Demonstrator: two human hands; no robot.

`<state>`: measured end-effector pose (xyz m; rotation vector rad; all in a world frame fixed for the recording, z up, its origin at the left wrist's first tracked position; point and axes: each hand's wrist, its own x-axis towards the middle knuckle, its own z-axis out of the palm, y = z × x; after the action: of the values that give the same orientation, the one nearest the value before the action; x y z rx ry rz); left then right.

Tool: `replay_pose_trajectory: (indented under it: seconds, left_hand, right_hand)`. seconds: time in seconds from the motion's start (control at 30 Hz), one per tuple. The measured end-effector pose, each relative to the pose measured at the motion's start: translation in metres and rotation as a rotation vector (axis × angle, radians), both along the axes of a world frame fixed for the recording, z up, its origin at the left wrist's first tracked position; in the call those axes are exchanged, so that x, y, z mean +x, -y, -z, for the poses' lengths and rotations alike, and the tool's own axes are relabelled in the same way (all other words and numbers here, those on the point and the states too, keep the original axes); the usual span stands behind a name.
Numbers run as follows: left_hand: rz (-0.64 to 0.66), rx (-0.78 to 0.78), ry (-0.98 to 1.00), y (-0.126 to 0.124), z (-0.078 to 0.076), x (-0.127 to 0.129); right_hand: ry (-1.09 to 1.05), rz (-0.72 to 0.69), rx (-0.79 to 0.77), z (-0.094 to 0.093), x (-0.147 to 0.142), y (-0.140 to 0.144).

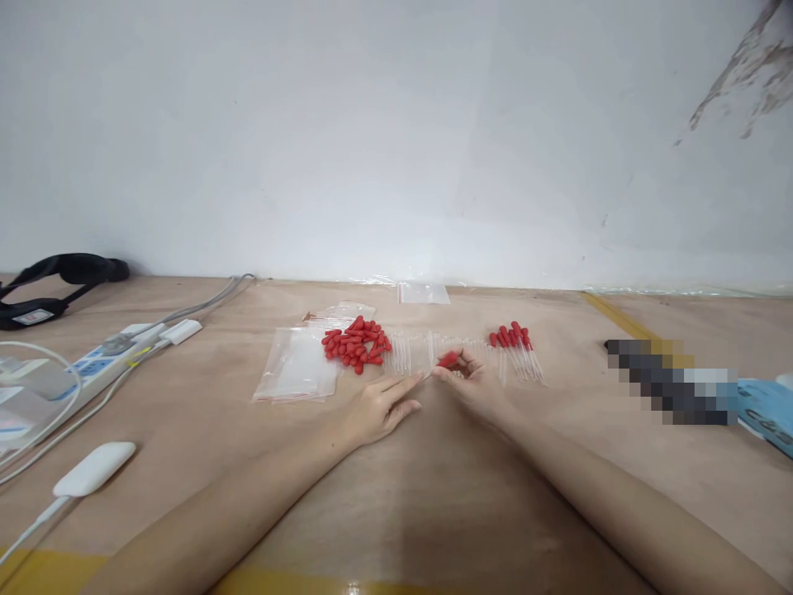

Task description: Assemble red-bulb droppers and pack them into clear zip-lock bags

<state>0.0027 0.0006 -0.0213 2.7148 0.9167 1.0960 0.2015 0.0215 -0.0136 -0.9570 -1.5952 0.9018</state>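
Note:
My right hand [469,382] pinches a small red rubber bulb [448,359] between its fingertips. My left hand [379,406] lies beside it, fingers stretched toward a thin clear glass tube whose end meets the bulb; whether it grips the tube is hard to tell. A pile of loose red bulbs [357,344] lies just beyond my left hand. A row of bare clear tubes [412,351] runs across the middle. Several finished droppers with red tops [517,349] lie to the right.
Clear zip bags [298,372] lie left of the bulbs, and another bag [424,292] lies by the wall. A power strip [102,361] with cables, a white adapter [92,468] and a black strap [55,277] sit at the left. A blue packet [765,411] is at the right.

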Motion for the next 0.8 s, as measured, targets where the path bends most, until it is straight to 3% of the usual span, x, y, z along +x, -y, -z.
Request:
replay_pose_trajectory:
  seconds: [0.1, 0.2, 0.3, 0.4, 0.57, 0.8]
  left_hand:
    - [-0.049, -0.086, -0.022, 0.001, -0.004, -0.001]
    - [-0.073, -0.122, -0.045, 0.0, -0.006, -0.001]
    - [-0.061, -0.138, -0.078, -0.001, -0.005, -0.001]
    - [-0.05, -0.148, -0.096, -0.002, -0.003, 0.0]
    - [-0.042, -0.149, -0.11, -0.002, -0.003, 0.0]
    - [-0.047, -0.152, -0.116, -0.002, -0.005, 0.0]
  right_hand:
    - [-0.089, 0.077, -0.069, -0.018, 0.015, -0.013]
    - [0.047, 0.269, -0.074, -0.04, 0.053, -0.035]
    - [0.548, 0.508, 0.042, -0.051, 0.098, -0.058]
    - [0.993, 0.561, 0.043, -0.044, 0.126, -0.074]
    - [1.306, 0.544, 0.004, -0.025, 0.127, -0.082]
    - [1.266, 0.694, -0.043, -0.03, 0.119, -0.069]
